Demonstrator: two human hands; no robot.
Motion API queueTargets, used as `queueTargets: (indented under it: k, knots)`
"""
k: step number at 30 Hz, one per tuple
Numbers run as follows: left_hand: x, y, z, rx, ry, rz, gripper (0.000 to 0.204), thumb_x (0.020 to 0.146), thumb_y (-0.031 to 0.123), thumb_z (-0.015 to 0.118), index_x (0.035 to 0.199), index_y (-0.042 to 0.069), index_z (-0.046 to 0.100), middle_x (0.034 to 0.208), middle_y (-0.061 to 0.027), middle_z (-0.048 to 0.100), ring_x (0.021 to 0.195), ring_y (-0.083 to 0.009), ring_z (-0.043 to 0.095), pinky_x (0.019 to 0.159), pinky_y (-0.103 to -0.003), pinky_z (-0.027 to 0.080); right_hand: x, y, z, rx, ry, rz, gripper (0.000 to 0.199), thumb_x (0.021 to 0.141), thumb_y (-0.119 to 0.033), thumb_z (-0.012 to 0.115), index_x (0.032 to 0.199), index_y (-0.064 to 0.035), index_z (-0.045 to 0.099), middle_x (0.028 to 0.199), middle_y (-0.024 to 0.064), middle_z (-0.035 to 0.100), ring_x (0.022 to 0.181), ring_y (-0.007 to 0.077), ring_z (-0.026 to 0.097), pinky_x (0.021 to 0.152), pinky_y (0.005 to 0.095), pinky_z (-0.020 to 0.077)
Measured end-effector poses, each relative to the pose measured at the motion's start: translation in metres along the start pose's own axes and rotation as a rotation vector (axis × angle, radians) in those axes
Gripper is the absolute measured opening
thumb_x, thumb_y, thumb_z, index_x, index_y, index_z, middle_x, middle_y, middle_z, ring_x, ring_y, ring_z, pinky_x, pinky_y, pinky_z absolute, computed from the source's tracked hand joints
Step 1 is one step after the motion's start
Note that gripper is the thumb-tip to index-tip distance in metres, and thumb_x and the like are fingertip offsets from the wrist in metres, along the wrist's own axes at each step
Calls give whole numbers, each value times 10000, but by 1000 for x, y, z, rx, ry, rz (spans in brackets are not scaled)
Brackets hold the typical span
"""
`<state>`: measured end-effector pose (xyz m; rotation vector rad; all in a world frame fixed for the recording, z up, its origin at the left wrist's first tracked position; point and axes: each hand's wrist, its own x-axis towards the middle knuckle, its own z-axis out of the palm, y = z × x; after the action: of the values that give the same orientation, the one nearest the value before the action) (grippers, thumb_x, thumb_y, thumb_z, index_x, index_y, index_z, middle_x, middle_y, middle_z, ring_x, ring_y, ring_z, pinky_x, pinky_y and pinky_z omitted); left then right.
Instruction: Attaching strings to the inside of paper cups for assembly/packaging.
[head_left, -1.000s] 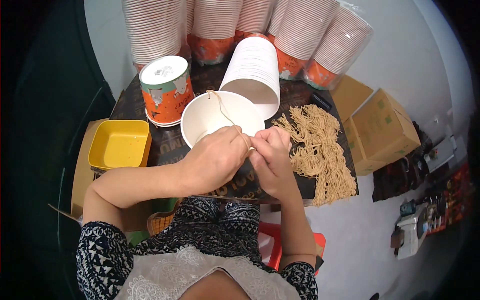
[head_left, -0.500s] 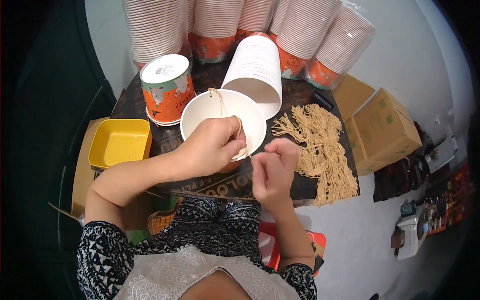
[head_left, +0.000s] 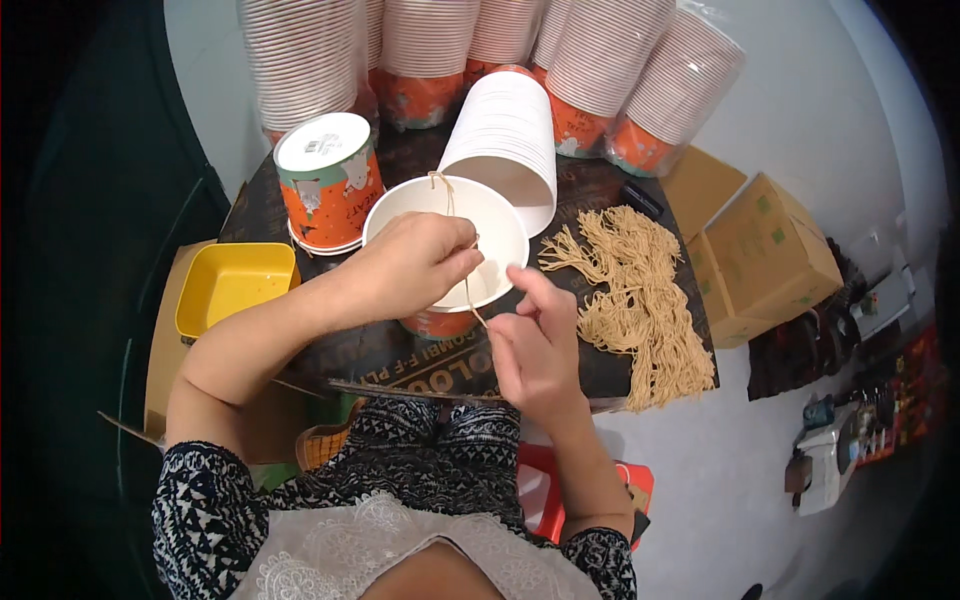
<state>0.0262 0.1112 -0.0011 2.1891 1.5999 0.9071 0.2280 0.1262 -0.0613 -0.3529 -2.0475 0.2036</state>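
Note:
A paper bucket (head_left: pixel 500 215) with a white inside and orange outside stands on the table before me, mouth up. Tan string (head_left: pixel 447 195) is threaded at its far rim and hangs down inside. My left hand (head_left: pixel 420 258) is over the bucket's mouth, thumb and fingers pinched on the string. Just outside the near right rim, my right hand (head_left: pixel 538 350) pinches the string's other stretch between thumb and a finger, its index finger raised near the rim. The string crosses the near rim between the hands; whether it passes through a hole there is hidden.
A heap of cut tan strings (head_left: pixel 645 300) lies at the right. Upturned orange buckets (head_left: pixel 330 200) stand at the left beside a yellow tray (head_left: pixel 190 305). Behind are a tipped white bucket stack (head_left: pixel 505 130) and several bagged stacks (head_left: pixel 610 60). A cardboard box (head_left: pixel 775 255) is beyond the table's right edge.
My right hand has dropped slightly and opened from a tighter fist, index finger now lifted. My left hand has shifted slightly left and up; more string shows between the hands.

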Motion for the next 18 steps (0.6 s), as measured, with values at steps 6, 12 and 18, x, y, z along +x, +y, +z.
queueTargets:
  k: [6,12,18]
  knots:
    - [-6,23,-13,390,-276,335,130,776,130,704,813,36,623,725,-134,624,729,-334,638,805,-430,468,10,7,-3,208,-94,79,146,846,50,628,965,-18,576,1428,308,450,813,284,659,770,361,529]
    - [-7,20,-11,303,-10,404,133,816,113,697,802,31,593,744,-125,621,728,-345,621,758,-431,463,3,7,11,413,-50,231,168,849,46,639,990,-34,593,1271,241,592,859,281,669,734,325,527]
    - [-12,20,-15,219,39,400,154,824,72,691,871,20,554,800,-138,600,785,-356,603,761,-435,458,0,0,21,397,57,211,158,847,73,635,971,-19,606,989,131,593,754,205,596,677,292,493]
